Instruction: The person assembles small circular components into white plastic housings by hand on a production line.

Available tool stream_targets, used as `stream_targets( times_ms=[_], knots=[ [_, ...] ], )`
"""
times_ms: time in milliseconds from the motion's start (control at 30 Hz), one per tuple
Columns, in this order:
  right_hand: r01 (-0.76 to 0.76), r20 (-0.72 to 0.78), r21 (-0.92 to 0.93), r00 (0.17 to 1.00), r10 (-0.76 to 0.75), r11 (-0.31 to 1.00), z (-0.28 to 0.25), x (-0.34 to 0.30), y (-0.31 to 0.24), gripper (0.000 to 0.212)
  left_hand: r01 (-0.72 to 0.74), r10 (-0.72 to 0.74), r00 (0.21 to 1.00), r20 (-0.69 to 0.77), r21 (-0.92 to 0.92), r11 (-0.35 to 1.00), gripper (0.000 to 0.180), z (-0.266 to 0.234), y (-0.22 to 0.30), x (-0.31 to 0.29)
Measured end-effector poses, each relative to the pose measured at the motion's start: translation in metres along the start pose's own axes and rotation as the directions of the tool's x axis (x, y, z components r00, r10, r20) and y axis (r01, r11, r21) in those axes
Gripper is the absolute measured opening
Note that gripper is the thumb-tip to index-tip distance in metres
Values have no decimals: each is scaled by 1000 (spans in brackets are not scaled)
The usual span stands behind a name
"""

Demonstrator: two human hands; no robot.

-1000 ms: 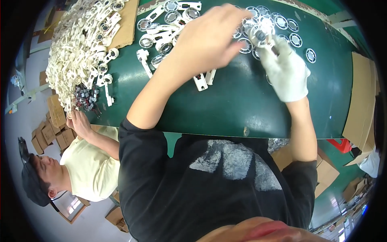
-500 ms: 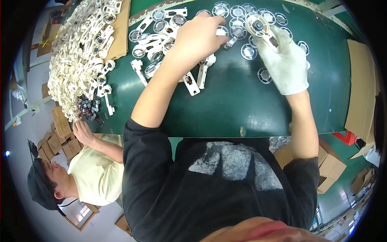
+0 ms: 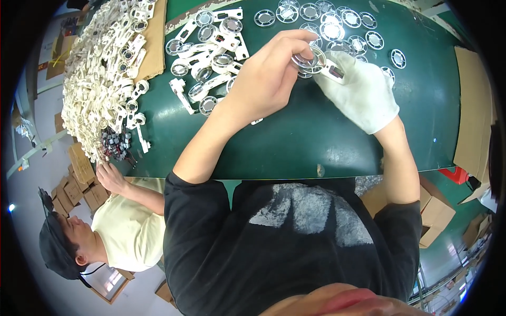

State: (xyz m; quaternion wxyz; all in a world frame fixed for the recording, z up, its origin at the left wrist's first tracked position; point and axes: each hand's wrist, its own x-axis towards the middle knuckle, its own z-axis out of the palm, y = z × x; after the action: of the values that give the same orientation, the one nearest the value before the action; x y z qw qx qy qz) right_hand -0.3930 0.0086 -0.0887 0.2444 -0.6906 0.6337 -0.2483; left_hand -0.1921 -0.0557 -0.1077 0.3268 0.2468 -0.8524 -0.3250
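1. The left hand (image 3: pixel 266 79), bare, reaches up and rightward from the lower left, its forearm (image 3: pixel 208 145) slanting over the green table (image 3: pixel 295 152). The back of the hand faces up and the wrist is nearly straight.
2. Its index finger arches across the top and the thumb lies below; the fingertips pinch a clear ring (image 3: pixel 302 63) at its edge. The other fingers are partly hidden, so their exact curl cannot be told.
3. The right hand (image 3: pixel 361 92), in a white glove, comes from the lower right and tilts inward, its bare forearm (image 3: pixel 399 163) rising steeply to the wrist.
4. Its gloved fingers close around the short handle of a white part (image 3: pixel 333 72); how they wrap beneath it is hidden.
5. The white part is raised between the two hands, its round head toward the left hand. The clear ring overlaps that head; whether it is seated there cannot be told.
6. Loose clear rings (image 3: pixel 287 13) lie beyond the hands, and a cluster of ringed white pieces (image 3: pixel 215 48) lies left of them.
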Motion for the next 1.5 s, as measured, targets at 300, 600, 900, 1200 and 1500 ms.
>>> stream_targets(
  times_ms=[300, 600, 900, 1200, 1500],
  knots=[
    [44, -9, 2, 999, -44, 999, 5, -4, -1, 28, -30, 29, 999, -28, -62, 998, 38, 8, -7, -9],
    [122, -61, -41, 990, -124, 992, 7, -6, 0, 30, 64, -67, 995, -75, -34, 997, 66, -1, 2, -8],
    [122, -16, -93, 992, -124, 988, 3, -6, -4, 30, 3, -7, 999, -39, -102, 995, 61, -16, 1, -1],
    [236, -107, -102, 963, -246, 966, 6, -5, 2, 28, -56, 56, 997, 49, 2, 998, 59, -21, 0, -6],
    [138, 38, 243, 988, -152, 960, 7, 3, 2, 22, 20, -42, 990, 134, 162, 987, 59, -26, 11, -8]
  ],
)
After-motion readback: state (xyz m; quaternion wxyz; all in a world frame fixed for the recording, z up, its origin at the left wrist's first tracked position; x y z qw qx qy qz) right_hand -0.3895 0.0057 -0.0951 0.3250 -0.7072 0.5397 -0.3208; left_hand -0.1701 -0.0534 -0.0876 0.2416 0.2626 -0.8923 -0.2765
